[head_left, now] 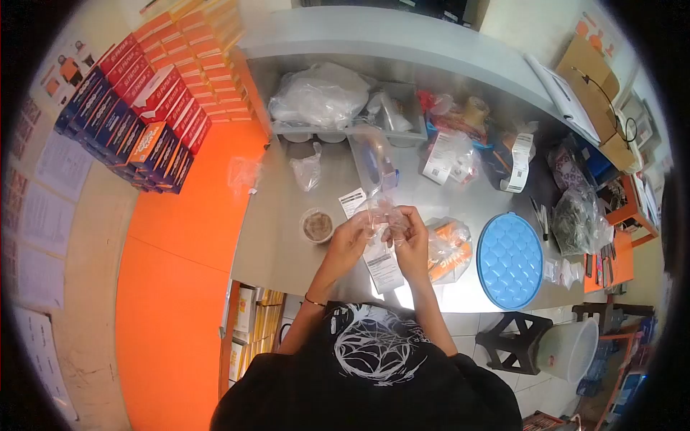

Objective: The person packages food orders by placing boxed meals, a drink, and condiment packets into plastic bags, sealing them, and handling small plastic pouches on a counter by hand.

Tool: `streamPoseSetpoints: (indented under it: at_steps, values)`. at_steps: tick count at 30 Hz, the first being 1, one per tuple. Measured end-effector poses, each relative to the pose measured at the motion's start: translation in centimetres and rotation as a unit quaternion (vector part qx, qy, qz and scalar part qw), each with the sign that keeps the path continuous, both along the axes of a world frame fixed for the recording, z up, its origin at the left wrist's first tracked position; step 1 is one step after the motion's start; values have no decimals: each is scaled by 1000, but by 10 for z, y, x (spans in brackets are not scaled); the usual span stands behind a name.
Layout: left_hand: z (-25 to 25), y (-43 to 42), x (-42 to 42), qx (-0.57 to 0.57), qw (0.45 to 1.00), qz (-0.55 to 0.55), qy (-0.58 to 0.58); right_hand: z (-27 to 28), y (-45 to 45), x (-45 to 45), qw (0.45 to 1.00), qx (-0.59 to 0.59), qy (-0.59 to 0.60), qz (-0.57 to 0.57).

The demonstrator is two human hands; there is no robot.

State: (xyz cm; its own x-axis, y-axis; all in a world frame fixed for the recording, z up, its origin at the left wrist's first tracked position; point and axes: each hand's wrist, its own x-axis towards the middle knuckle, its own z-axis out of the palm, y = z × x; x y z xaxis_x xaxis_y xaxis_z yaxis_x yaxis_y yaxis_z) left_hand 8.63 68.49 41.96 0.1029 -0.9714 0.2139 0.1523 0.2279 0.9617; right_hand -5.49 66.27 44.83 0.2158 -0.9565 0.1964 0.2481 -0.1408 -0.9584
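Observation:
My left hand [348, 243] and my right hand [412, 243] meet over the metal counter, fingers pinched on the thin edge of a clear plastic bag [384, 214]. Under the hands lies a white printed receipt [384, 271], and another printed slip [352, 202] lies just beyond my left hand. A small round tub with brown contents [317, 226] stands left of my left hand. Close to my right hand is a clear bag with an orange printed item inside [450, 250]. Whether the pinched bag contains anything is hard to make out.
A round blue quilted-looking lid [510, 261] lies at right. Behind are a grey tray [408, 134] with plastic bags and a bagged order with a receipt [440, 158]. Stacked boxes [144, 108] stand on the orange counter [172, 287]. A black stool [507, 343] stands below.

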Motion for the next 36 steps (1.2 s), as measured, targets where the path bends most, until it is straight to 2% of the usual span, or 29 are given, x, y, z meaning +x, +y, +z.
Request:
streamPoseSetpoints:
  at_steps: [2,4,5,6,7,9,10,12,13,14,15,16,17,18,19,20,21,22,23,25,27,29,30,31,34,36]
  values:
    - [2,4,-3,2,999,-4,37,-2,1,3,1000,-6,13,17]
    - [0,7,-3,-56,992,108,41,-6,3,11,997,-37,63,31]
    - [0,11,12,-49,991,118,41,-8,4,13,997,-29,65,42]
    - [4,10,37,54,980,176,-71,-6,0,11,994,-45,97,-4]
    - [7,12,55,155,944,229,-181,-3,-6,9,988,-62,129,-49]
    - [14,23,68,64,904,328,-265,-2,-20,9,994,-15,104,-37]
    - [18,32,76,67,903,332,-265,-6,-29,9,987,-11,135,85]
    - [23,55,94,1,873,404,-275,-2,-42,12,932,-6,183,313]
    - [14,73,112,3,871,406,-276,-13,-47,17,931,-5,182,316]
    - [1,95,132,35,903,264,-338,-36,-55,24,924,14,194,328]
    - [-8,111,141,64,911,116,-390,-60,-63,30,917,32,206,340]
    - [-8,120,136,65,911,119,-390,-82,-67,43,904,-153,301,264]
    - [-6,129,128,110,930,48,-347,-103,-64,59,903,-152,300,267]
    - [-6,136,121,153,941,-24,-301,-120,-59,75,890,-222,323,232]
    - [-8,140,115,156,941,-22,-300,-136,-57,88,872,-290,344,195]
    - [-12,144,109,167,932,-34,-321,-147,-55,98,872,-289,343,199]
    - [-17,147,106,180,922,-46,-340,-155,-53,105,909,-241,289,181]
    - [-31,146,107,106,948,-47,-297,-163,-50,109,939,-190,235,162]
    - [-43,146,110,112,948,-44,-293,-161,-46,112,938,-187,236,169]
    - [-67,142,117,95,946,-104,-291,-153,-42,115,954,-167,229,94]
    - [-68,133,118,24,936,-60,-347,-145,-43,111,963,-124,227,76]
    - [-58,121,112,101,906,40,-409,-138,-48,104,966,-145,212,8]
    - [-63,116,111,95,889,87,-440,-124,-49,100,966,-144,214,13]
    - [-66,112,110,97,889,89,-438,-108,-51,94,961,-166,220,-12]
    - [-47,91,100,109,872,143,-456,-52,-41,86,954,-204,217,-35]
    - [-42,73,93,210,907,113,-348,-20,-28,86,955,-218,199,-19]
